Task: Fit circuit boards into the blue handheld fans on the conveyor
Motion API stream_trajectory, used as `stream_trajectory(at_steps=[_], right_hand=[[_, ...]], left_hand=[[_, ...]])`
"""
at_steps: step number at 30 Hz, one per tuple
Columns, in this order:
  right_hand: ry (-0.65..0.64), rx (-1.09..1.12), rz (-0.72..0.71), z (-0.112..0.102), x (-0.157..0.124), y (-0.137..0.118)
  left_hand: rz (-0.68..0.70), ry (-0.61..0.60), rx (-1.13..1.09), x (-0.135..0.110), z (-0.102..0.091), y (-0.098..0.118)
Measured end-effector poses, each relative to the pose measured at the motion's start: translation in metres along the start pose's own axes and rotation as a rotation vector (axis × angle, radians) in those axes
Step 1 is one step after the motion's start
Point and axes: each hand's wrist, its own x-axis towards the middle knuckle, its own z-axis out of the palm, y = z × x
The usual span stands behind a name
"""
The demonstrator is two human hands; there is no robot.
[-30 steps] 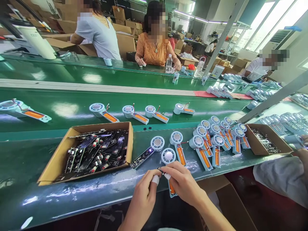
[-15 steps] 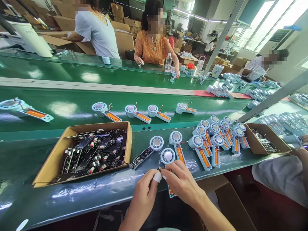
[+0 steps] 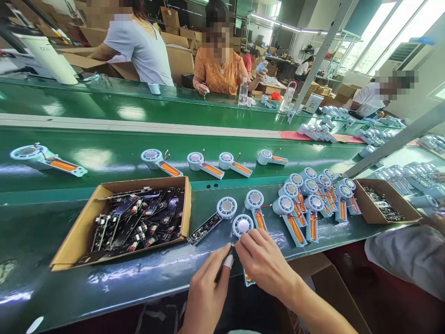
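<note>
My left hand is closed around a narrow black circuit board, which stands tilted between its fingers and thumb. A white covering wraps the thumb's tip. My right hand pinches at the board's upper end; what exactly its fingertips grip is hidden. Just beyond and partly beneath the hands lies a light-blue round-headed housing, an orange strip showing in its handle. To the left of it, another housing has a black board along its handle.
A cardboard box of black boards stands at left, a second box at right. Several housings cluster between them. More housings lie on the green conveyor belt. Co-workers sit across, and a slanted post crosses at right.
The board in my left hand has tilted up and shows more. Housings on the belt have shifted right. The co-worker in orange has lifted a light-blue housing off the far surface.
</note>
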Motion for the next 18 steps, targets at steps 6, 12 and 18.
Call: stream_trajectory(at_steps=[6,12,18], right_hand=[[0.004,0.036,0.043,0.0023,-0.0001,-0.001],[-0.074,0.122,0.097,-0.0032,0.0026,0.0051],[-0.076,-0.006,0.078,-0.002,0.0038,-0.0041]], left_hand=[[-0.051,0.002,-0.12,0.0035,0.0003,0.0045],[-0.358,-0.083,-0.348,0.0086,-0.0016,0.0039],[0.011,0.031,-0.105,0.0033,0.0009,0.008]])
